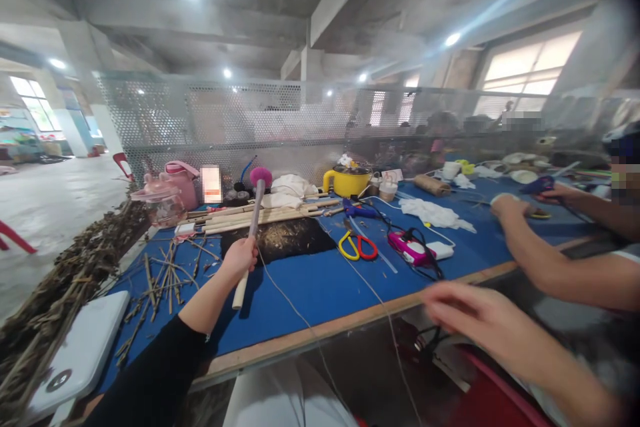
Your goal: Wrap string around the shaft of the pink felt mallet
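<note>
My left hand (243, 259) is closed around a pale wooden stick (240, 292), held tilted over the table. The stick's upper part has a greyish covering, and a fuzzy purple-pink ball (261, 177) tops it. From beside this hand a thin cord (293, 305) runs down over the table edge. My right hand (463, 317) is off the front edge at the right, blurred, so its finger grip is unclear. Nearest to it are a dark cable and a magenta-and-white device (413, 248). Scissors (357, 247) with yellow and red handles lie on the blue table.
Dry twigs (163, 280) and a white phone-shaped object (80, 353) lie left. Behind are wooden sticks (270, 213), a dark mat (280, 239), a yellow pot (350, 181), a blue glue gun (363, 210) and a mesh screen (250, 113). A co-worker's arms (540, 247) reach in at right.
</note>
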{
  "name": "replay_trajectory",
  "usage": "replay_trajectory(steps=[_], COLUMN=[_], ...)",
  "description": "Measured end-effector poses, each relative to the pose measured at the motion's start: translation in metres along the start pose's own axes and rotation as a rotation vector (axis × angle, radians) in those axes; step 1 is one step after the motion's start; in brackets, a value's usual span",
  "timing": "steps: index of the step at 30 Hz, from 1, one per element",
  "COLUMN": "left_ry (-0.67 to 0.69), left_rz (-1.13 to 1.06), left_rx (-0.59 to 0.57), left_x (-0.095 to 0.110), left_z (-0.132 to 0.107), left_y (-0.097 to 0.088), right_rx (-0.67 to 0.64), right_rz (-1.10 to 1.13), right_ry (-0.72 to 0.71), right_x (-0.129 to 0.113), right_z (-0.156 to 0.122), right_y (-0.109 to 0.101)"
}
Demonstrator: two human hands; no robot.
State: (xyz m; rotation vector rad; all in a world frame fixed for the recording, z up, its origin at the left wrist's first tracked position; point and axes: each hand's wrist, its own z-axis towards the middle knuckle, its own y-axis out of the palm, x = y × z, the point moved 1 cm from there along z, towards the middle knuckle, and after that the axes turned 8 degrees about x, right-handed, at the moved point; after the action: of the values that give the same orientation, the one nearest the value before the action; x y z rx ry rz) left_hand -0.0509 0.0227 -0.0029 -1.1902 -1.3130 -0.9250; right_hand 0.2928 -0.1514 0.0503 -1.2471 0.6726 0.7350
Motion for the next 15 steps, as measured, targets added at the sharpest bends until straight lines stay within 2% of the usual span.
replay_trajectory(steps=[2,4,6,8,11,15], left_ry=[-0.005,-0.010,-0.010,-0.008,0.003,0.015], left_rz=[-0.004,-0.005,-0.009,-0.018,-0.037,-0.065], left_rx=[-0.009,-0.003,0.013,0.028,0.035,0.031], left_x=[0.000,0.000,0.000,0.001,0.002,0.004], left_z=[-0.001,-0.001,0.000,0.001,0.004,0.004], left_y=[0.000,0.000,-0.001,-0.002,-0.004,-0.005], right_rx=[0.014,-0.008,0.066,0.141,0.119,0.096], right_rz=[-0.202,-0.324,-0.457,-0.568,-0.608,-0.601], right_ry=[-0.208,-0.317,-0.252,-0.138,-0.070,-0.009], right_x=[-0.013,-0.023,-0.027,-0.026,-0.016,-0.004], right_z=[0.056,0.123,0.186,0.235,0.275,0.294], right_y=[0.029,0.064,0.096,0.121,0.145,0.155])
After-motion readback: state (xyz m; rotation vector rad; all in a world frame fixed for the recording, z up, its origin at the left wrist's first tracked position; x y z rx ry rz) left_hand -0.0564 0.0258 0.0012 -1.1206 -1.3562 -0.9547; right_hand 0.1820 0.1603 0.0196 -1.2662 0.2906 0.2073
